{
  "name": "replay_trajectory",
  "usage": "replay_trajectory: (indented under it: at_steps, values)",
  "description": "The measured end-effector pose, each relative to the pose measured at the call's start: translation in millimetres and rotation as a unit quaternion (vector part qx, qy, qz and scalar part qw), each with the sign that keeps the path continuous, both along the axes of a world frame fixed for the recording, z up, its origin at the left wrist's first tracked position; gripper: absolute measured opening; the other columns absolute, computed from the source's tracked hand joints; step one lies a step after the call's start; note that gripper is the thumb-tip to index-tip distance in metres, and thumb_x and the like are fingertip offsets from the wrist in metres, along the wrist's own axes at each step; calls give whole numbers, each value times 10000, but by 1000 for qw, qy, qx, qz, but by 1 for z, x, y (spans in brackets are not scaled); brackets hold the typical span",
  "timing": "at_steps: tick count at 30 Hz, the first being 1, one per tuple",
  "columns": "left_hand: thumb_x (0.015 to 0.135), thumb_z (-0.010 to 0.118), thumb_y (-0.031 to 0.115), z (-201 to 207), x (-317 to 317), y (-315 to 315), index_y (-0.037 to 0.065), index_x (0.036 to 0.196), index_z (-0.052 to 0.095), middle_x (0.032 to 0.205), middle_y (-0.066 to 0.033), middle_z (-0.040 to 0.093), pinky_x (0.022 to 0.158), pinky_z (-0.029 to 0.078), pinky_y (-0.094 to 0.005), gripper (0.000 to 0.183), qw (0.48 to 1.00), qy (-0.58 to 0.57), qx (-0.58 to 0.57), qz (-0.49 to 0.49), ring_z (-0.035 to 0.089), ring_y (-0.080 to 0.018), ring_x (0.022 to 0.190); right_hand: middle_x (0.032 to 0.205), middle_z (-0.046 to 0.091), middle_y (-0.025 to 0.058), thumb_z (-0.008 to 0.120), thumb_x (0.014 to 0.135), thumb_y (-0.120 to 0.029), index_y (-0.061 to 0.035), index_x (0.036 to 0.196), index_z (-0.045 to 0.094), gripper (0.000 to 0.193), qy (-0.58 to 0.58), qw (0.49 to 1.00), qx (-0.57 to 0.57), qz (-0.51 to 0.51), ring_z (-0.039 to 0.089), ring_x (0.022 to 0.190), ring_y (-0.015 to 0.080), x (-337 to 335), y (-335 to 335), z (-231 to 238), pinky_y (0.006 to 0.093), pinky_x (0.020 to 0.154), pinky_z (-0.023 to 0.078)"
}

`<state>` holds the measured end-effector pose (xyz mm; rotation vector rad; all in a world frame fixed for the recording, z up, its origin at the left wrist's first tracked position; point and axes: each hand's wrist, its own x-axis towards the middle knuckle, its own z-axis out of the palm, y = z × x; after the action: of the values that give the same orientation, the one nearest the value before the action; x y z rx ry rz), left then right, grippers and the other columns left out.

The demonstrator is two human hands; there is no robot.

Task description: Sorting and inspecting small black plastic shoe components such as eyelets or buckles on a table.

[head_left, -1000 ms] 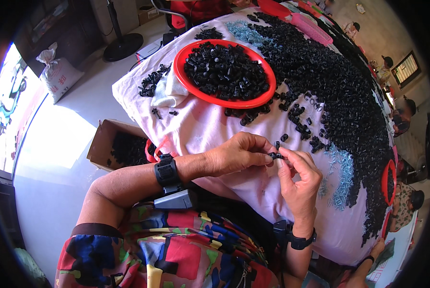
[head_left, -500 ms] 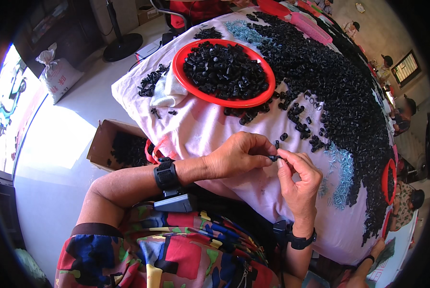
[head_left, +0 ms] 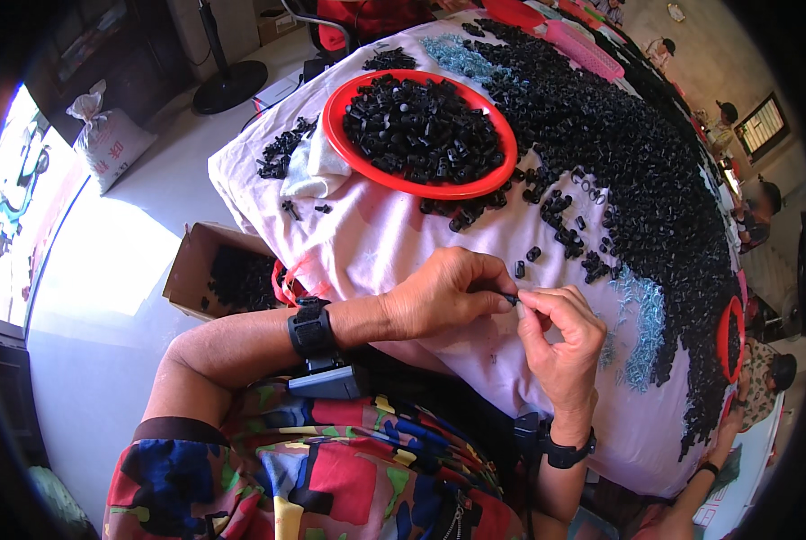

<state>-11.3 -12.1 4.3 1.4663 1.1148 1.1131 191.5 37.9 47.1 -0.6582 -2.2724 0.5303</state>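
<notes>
Above the near part of the cloth-covered table, my left hand [head_left: 448,290] pinches a small black plastic part [head_left: 510,298] between thumb and forefinger. My right hand [head_left: 562,337] meets it from the right, its thumb and forefinger closed at the part's right end. The fingertips hide most of the part, so its shape is unclear. Just beyond them, two loose black plastic pieces [head_left: 521,268] rest on the pink cloth [head_left: 380,243]. To the right of my right hand lies a pile of small bluish-silver screws [head_left: 641,328].
A red basin [head_left: 331,135] full of black parts stands at the back. A wide heap of black parts [head_left: 655,207] covers the table's right side. An open cardboard box [head_left: 187,270] sits left of the table. Another person's forearm [head_left: 704,477] reaches in at lower right.
The black part between my fingers has shifted slightly and is more covered by the fingertips. My hands otherwise stay in place. The other person's forearm at lower right has moved up.
</notes>
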Motion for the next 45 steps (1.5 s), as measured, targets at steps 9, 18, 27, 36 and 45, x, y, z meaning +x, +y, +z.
replay_trajectory:
  at_steps: [9,18,27,36,45]
  values:
    - [915,718,75,6,11,-9,-26,1077,694,866,-83,736,757,560,-304,193,998,22,23,55,694,-126,806,854,701,104,732,802,79,-2,934,700,159,-1,1000,-1,-7,680,737,229,-1,-3,1,329,619,542]
    - [901,728,90,5,18,-8,-18,1052,697,864,-110,743,727,560,-320,187,984,108,86,110,720,-161,805,852,702,110,715,852,61,8,990,722,148,7,996,-80,-40,667,678,199,-3,-3,-6,297,611,533]
    - [986,703,158,-2,10,2,-14,1102,668,949,-9,702,775,539,-234,211,970,-201,-136,12,650,-54,880,1058,711,148,697,822,19,17,1140,696,318,-30,999,13,-38,674,944,329,-6,-5,-5,395,800,556]
    - [1005,692,206,-4,6,6,1,1079,675,952,1,697,795,534,-242,219,974,-180,-135,0,643,-57,894,1042,700,148,750,729,44,7,1174,678,452,-30,998,59,-24,654,918,338,-9,-5,-11,422,811,546]
    - [1011,686,243,-6,8,6,3,1092,688,949,-5,699,794,523,-238,253,967,-220,-123,-30,629,-62,890,1101,695,148,767,731,20,5,1230,688,505,-2,999,18,-30,650,972,321,-13,-6,-16,412,849,550]
